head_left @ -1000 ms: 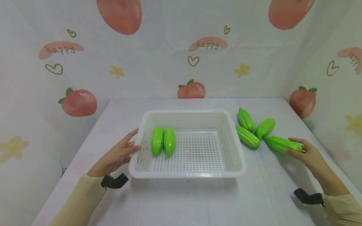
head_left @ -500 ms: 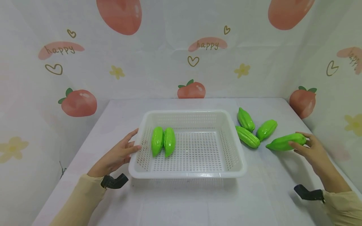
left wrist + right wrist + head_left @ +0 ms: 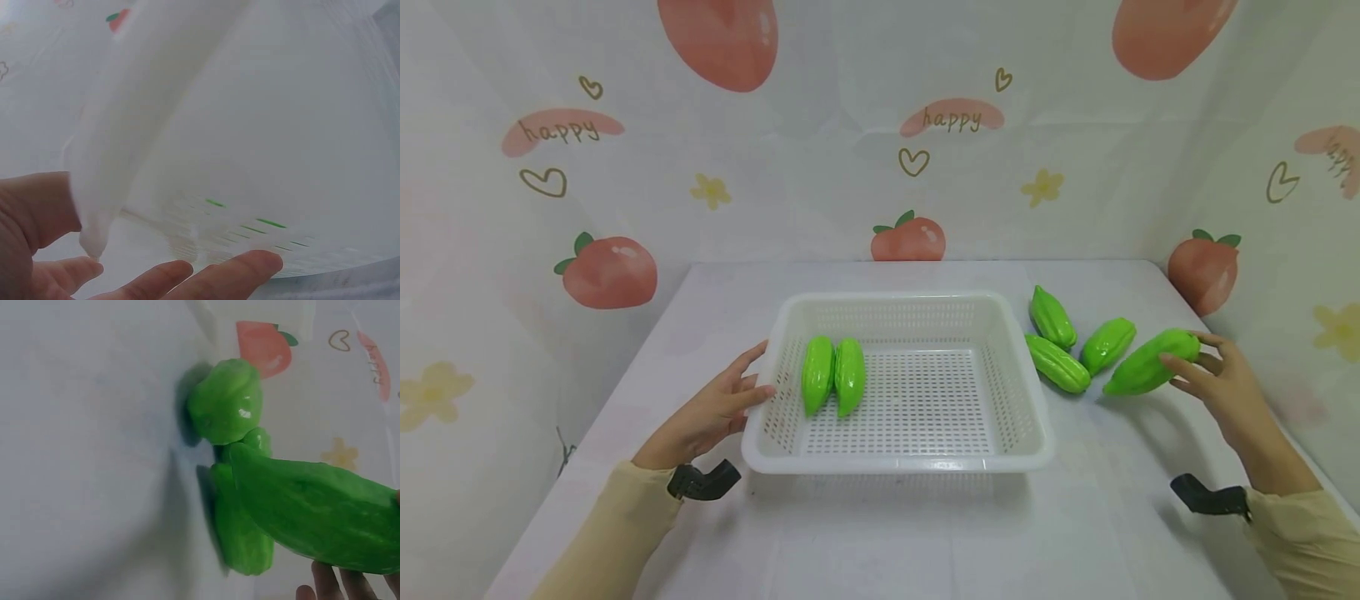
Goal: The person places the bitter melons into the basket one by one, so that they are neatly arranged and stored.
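At the right, my right hand grips a bright green, tapered gourd by its thick end, thumb on the near side. Its pointed end slants down to the left, and its shadow falls apart from it on the table. In the right wrist view the held gourd partly covers the gourds behind it. My left hand holds the left side of a white perforated plastic basket, thumb at the rim and fingers along the outer wall. Two green gourds lie side by side inside, near the basket's left wall.
Three more gourds lie on the white-covered table just right of the basket: one at the back, one by the basket wall, and another gourd nearest the held one. A patterned cloth closes off the back and sides.
My right hand has raised the gourd off the table and tilted its thick end upward. The gourd beside it has shifted slightly right. My left hand and the basket stay in place.
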